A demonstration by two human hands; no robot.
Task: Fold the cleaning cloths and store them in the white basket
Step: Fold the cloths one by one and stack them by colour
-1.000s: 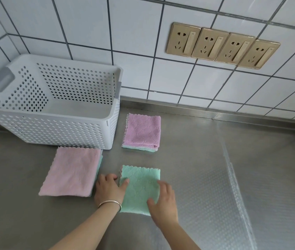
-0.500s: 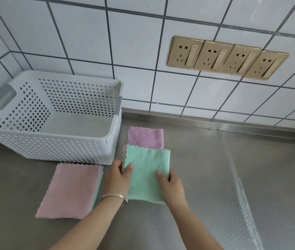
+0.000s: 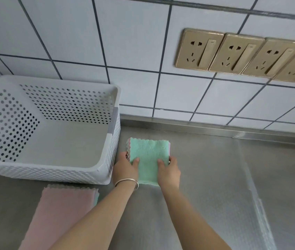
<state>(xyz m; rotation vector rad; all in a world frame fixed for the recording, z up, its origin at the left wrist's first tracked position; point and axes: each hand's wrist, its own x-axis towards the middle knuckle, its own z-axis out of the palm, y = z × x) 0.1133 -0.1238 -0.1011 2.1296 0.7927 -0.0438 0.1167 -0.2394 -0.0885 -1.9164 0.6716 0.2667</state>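
White basket (image 3: 107, 175) sat at far left on the steel counter (image 3: 215, 177), open side up & empty, long axis running left-right along the tiled wall (image 3: 134, 51). In front of its near wall, a pink folded cloth (image 3: 60, 213) lay flat w/ a green layer peeking at its right edge; untouched, same spot as 1 s ago.

Just right of the basket: the change. A sec ago the green folded cloth (image 3: 148, 159) was lying on the counter nearer the person, w/ a separate pink-topped stack further back. By this moment both hands had carried the green one fwd & set it on top of that stack (image 3: 128, 143) — only a thin pink fringe showed at the left & right edges. So 2 piles had become 1, sitting beside the basket's right wall.

Left hand (image 3: 125, 168) was clamped on the stack's left edge, thumb on top, fingers out of sight. Right hand (image 3: 169, 170) pinched the right edge likewise.

Green cloth was roughly square, slightly longer front-to-back; scalloped edge pointed at the wall, near edge toward the person.

Judgement: folding looked mostly done; lifting the stack left into the basket seemed next. Nothing stored yet.
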